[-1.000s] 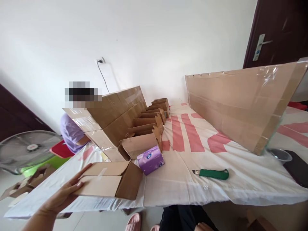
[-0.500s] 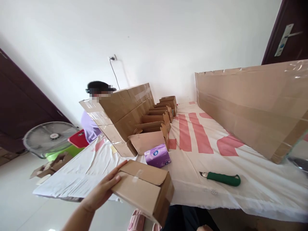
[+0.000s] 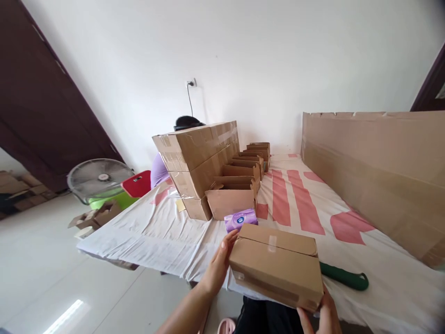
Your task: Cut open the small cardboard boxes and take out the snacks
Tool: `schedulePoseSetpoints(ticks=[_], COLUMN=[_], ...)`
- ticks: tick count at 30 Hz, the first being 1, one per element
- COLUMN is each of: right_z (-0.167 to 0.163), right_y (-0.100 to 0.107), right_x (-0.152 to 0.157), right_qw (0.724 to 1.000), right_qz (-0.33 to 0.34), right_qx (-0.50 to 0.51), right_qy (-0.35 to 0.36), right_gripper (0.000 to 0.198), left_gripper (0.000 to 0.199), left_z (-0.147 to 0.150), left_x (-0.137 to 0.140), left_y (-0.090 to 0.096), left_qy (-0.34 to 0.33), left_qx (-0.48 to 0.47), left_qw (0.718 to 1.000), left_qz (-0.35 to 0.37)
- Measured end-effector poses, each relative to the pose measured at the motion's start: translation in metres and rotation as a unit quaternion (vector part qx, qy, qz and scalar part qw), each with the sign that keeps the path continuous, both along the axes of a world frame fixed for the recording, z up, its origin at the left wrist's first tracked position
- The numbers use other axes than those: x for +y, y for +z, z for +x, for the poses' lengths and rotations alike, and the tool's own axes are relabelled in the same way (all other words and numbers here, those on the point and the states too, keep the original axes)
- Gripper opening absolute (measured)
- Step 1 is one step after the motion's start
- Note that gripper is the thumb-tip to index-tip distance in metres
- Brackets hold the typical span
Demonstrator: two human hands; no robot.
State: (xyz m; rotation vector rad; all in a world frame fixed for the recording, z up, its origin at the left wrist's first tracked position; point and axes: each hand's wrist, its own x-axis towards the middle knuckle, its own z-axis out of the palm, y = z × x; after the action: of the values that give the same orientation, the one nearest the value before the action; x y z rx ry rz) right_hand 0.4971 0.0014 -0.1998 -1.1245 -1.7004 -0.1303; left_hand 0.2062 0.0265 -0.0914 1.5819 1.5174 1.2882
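Note:
A closed brown cardboard box (image 3: 274,271), with a bit of clear tape across its top seam, is held between my two hands over the table's front edge. My left hand (image 3: 219,264) grips its left end, and my right hand (image 3: 325,315) grips its lower right corner. Just behind the box lies a purple tissue pack (image 3: 240,219). To the right, a green-handled knife (image 3: 344,276) rests on the cloth; its blade is hidden behind the box.
Taped cartons (image 3: 194,171) are stacked on the table (image 3: 139,232), beside a row of open cardboard boxes (image 3: 231,204). A tall cardboard panel (image 3: 375,171) stands at right. A person in purple (image 3: 159,170) sits behind the stack. A fan (image 3: 103,177) is on the left.
My right hand has come into view and taken hold of the box's right end. The box has turned level and shifted right, now covering the knife's blade. The camera view has swung left.

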Motion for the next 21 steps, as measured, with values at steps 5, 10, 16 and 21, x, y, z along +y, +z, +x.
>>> schedulePoseSetpoints(ticks=[5, 10, 16, 21], right_z=[0.001, -0.001, 0.003, 0.006], right_y=[-0.01, -0.016, -0.031, -0.038], right_x=[-0.002, 0.0, 0.004, 0.003], right_qw=[0.998, 0.993, 0.99, 0.988], right_qz=[0.032, 0.054, 0.066, 0.059], right_qx=[-0.059, -0.096, -0.113, -0.116], right_qy=[-0.021, -0.05, -0.056, -0.08], right_gripper=[0.068, 0.071, 0.071, 0.067], left_gripper=[0.031, 0.021, 0.014, 0.021], left_z=[-0.057, -0.065, -0.052, -0.061], left_x=[0.014, 0.025, 0.044, 0.048], left_y=[-0.022, -0.023, -0.02, -0.018], left_qy=[0.105, 0.044, -0.034, -0.087], left_qx=[0.187, 0.312, 0.426, 0.475], left_qw=[0.977, 0.949, 0.904, 0.875], left_qz=[-0.001, -0.003, -0.012, -0.01])
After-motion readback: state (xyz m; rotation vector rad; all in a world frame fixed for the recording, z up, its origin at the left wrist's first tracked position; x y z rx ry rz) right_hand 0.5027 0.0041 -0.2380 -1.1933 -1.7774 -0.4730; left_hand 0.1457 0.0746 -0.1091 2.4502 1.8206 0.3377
